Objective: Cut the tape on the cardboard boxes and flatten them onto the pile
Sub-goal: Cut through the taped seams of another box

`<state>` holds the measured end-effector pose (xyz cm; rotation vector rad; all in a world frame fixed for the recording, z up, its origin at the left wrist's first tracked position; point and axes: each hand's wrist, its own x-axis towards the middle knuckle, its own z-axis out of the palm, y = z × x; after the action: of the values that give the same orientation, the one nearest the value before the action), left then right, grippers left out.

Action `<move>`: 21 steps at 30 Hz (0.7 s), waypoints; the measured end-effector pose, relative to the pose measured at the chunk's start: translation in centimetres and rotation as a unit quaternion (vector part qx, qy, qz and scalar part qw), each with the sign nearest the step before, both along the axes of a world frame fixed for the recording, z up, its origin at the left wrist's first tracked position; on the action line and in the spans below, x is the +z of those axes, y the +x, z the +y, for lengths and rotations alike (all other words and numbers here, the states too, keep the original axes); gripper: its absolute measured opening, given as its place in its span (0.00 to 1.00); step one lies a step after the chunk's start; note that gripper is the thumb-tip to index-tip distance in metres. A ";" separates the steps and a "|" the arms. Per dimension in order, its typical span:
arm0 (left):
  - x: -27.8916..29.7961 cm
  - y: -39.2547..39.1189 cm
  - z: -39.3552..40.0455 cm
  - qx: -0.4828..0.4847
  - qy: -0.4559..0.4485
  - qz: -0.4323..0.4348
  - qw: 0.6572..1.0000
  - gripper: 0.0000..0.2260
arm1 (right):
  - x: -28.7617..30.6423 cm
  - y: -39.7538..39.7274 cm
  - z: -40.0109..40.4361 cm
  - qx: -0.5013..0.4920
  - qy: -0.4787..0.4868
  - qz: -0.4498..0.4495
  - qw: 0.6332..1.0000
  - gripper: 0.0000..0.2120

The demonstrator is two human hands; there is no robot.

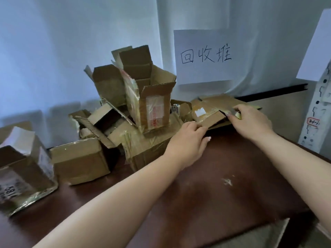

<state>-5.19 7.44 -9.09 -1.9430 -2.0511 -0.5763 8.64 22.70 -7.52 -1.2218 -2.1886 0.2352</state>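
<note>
Right of centre in the frame, below the handwritten paper sign (203, 56) on the white curtain (71, 51), both hands work a flattened cardboard box (211, 113) lying on the recycling pile (231, 102) at the back of the dark counter (223, 176). The left hand (189, 142) has its grip narrowed on the near left corner of the sheet, thumb on the board and fingers curled at its edge. The right hand (254, 120) pinches the right end of the sheet, where a strip of tape seems to run; whether it also holds a small cutter I cannot tell.

The step looks like laying this box flat on the pile. To do it well, the left hand should pin the corner down while the right smooths or pulls along the crease, so the panel does not spring back up. Taped seams that resist may need slitting first.

The flattened box lies nearly level, with its long axis running from lower left to upper right of the frame, and a white label (200, 112) on its face.

Left of it, several open, uncollapsed boxes (143, 97) stand heaped, and more sealed cartons (78, 161) wait at the lower left.
</note>
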 end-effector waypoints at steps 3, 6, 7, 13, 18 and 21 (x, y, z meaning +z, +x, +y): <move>1.3 -0.9 -5.0 0.017 0.011 0.032 0.999 0.16 | 1.8 -0.7 -3.7 0.032 0.023 0.014 0.999 0.21; 2.5 -2.5 -9.9 0.064 0.001 0.080 0.995 0.16 | 3.0 -1.9 -7.6 0.072 0.026 0.028 0.997 0.19; 2.8 -3.3 -11.7 0.082 0.003 0.094 0.992 0.16 | 3.2 -2.6 -9.0 0.086 0.029 0.031 0.995 0.18; 4.2 -7.7 -20.5 0.189 0.006 0.154 0.970 0.17 | 3.6 -6.3 -16.6 0.143 0.054 0.014 0.988 0.20; 3.3 -11.4 -25.4 0.256 0.020 0.151 0.955 0.26 | 5.1 -8.2 -21.3 0.141 0.143 0.124 0.972 0.19; 3.2 -13.0 -26.3 0.243 0.049 0.145 0.958 0.26 | 7.6 -9.1 -21.3 0.122 0.188 0.173 0.959 0.27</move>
<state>-18.20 -18.83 -5.94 -1.3002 -2.1415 -0.2544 -0.46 1.38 0.04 -0.6470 -1.9557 0.1139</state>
